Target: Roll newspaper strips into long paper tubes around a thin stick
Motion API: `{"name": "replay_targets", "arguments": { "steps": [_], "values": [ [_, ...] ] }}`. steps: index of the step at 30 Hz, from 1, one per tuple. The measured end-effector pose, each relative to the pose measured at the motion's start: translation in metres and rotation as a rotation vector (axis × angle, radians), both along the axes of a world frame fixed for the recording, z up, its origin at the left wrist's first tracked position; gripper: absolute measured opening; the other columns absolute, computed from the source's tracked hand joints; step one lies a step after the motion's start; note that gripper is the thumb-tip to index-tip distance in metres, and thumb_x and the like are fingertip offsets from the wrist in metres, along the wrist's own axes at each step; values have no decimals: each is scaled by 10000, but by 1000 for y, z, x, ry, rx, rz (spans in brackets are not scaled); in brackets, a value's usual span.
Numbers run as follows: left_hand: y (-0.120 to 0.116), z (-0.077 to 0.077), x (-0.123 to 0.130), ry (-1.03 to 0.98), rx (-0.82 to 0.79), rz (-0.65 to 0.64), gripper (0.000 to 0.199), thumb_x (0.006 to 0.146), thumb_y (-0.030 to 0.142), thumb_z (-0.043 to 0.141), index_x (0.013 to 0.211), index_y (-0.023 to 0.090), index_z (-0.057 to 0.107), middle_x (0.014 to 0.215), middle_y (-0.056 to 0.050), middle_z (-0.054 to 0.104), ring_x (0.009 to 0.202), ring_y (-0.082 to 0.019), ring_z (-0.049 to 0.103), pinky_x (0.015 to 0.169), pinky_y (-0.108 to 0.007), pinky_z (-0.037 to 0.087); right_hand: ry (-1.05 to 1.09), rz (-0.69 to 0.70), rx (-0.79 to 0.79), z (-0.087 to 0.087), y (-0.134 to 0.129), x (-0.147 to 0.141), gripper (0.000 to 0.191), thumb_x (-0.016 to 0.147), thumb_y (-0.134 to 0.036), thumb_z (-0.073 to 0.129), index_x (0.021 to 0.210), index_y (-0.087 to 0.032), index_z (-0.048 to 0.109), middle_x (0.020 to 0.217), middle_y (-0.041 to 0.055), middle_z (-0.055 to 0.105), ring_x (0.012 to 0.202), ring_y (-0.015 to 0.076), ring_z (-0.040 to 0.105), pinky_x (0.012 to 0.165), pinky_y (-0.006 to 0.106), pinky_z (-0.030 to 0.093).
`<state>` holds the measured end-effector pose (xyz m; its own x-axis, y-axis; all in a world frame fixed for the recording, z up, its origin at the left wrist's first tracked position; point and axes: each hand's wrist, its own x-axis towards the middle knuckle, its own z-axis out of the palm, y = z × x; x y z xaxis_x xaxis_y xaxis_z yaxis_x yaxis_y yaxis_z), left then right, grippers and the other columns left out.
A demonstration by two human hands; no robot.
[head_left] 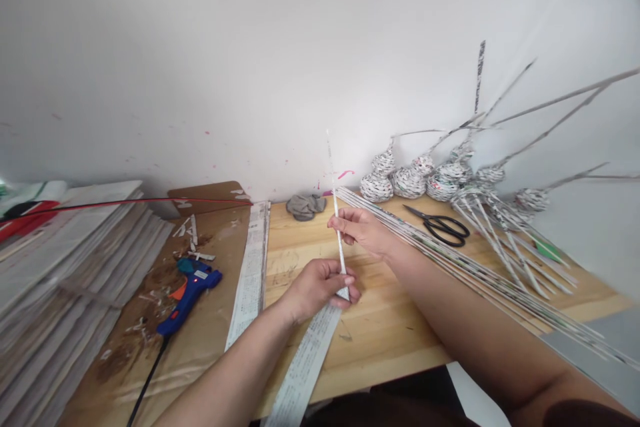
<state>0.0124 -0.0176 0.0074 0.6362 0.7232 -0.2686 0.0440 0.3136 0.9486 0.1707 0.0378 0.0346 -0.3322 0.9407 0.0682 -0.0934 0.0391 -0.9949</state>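
Observation:
A strip of newspaper (310,353) runs up from the table's front edge and turns into a thin rolled paper tube (341,255) that stands nearly upright. My left hand (325,287) pinches the lower end, where the flat strip meets the roll. Higher up, my right hand (357,230) grips the tube between thumb and fingers. The tube's thin tip rises above my right hand in front of the wall. Beside my left forearm lies a stack of flat newspaper strips (250,267).
Black scissors (443,227) and a bundle of paper tubes (450,267) lie to the right. Woven paper gourds (377,187) line the wall. A blue glue gun (187,300) with a cord, a grey cloth (305,207) and stacked newspapers (100,267) are further left.

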Motion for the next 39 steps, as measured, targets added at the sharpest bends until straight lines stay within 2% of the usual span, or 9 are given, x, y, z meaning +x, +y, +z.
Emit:
{"name": "replay_targets", "arguments": {
  "steps": [4, 9, 14, 17, 21, 25, 28, 32, 39],
  "values": [
    [4, 1, -3, -58, 98, 114, 329, 761, 382, 624, 956, 143, 507, 749, -76, 663, 704, -172, 634, 640, -315, 512, -185, 189, 31, -2, -4, 2, 319, 688, -399, 714, 852, -168, 567, 689, -25, 559, 603, 85, 508, 520, 199, 375],
    [5, 4, -2, -66, 142, 243, 432, 755, 366, 636, 1060, 163, 409, 717, -63, 667, 702, -191, 651, 641, -341, 521, -362, 164, 123, -7, -7, 2, 323, 689, -428, 698, 793, -162, 547, 649, -22, 579, 565, 94, 522, 524, 215, 400],
    [1, 2, 4, -5, 202, 344, 640, 733, 306, 654, 1268, 158, 335, 719, -55, 674, 693, -201, 654, 631, -326, 515, -399, 293, 23, -8, -10, 4, 293, 713, -415, 674, 819, -163, 567, 623, -5, 619, 512, 115, 571, 490, 234, 434],
    [-3, 4, 7, 19, 237, 351, 805, 718, 286, 662, 1389, 189, 228, 714, -39, 672, 680, -203, 653, 631, -329, 512, -430, 367, -5, -6, -13, 4, 244, 738, -392, 651, 764, -162, 575, 606, 3, 623, 507, 129, 591, 476, 242, 445],
    [-11, 25, 0, 64, 230, 293, 810, 694, 285, 675, 1393, 200, 275, 740, -40, 655, 669, -195, 641, 576, -306, 511, -347, 266, 81, 6, -13, 8, 236, 731, -364, 671, 772, -150, 580, 642, 10, 634, 564, 118, 598, 495, 219, 437],
    [-17, 61, -39, 231, 269, 143, 492, 714, 331, 645, 1172, 168, 571, 682, -22, 610, 517, -120, 554, 451, -212, 441, -140, 110, 88, 15, -5, 14, 298, 722, -404, 682, 785, -150, 539, 587, 12, 632, 486, 95, 559, 394, 177, 336],
    [-14, 87, -85, 386, 321, 197, 469, 678, 378, 677, 1095, 169, 629, 554, 26, 523, 425, -87, 437, 382, -186, 352, 7, -19, 74, 13, -1, 11, 335, 687, -432, 705, 745, -157, 522, 576, 16, 634, 478, 106, 574, 356, 169, 314],
    [4, 107, -147, 665, 459, 344, 443, 712, 452, 624, 1068, 189, 649, 657, -14, 595, 479, -112, 464, 414, -207, 353, 160, -190, 23, -3, -2, -8, 341, 658, -416, 732, 762, -159, 532, 590, 12, 641, 489, 113, 598, 344, 162, 354],
    [56, 112, -183, 1478, 832, 450, 345, 788, 440, 517, 886, 167, 704, 911, -111, 687, 885, -272, 573, 840, -393, 402, 214, -130, -216, -35, -14, -42, 338, 579, -313, 787, 735, -153, 534, 629, 38, 678, 595, 156, 663, 498, 213, 518]
  ]
}}
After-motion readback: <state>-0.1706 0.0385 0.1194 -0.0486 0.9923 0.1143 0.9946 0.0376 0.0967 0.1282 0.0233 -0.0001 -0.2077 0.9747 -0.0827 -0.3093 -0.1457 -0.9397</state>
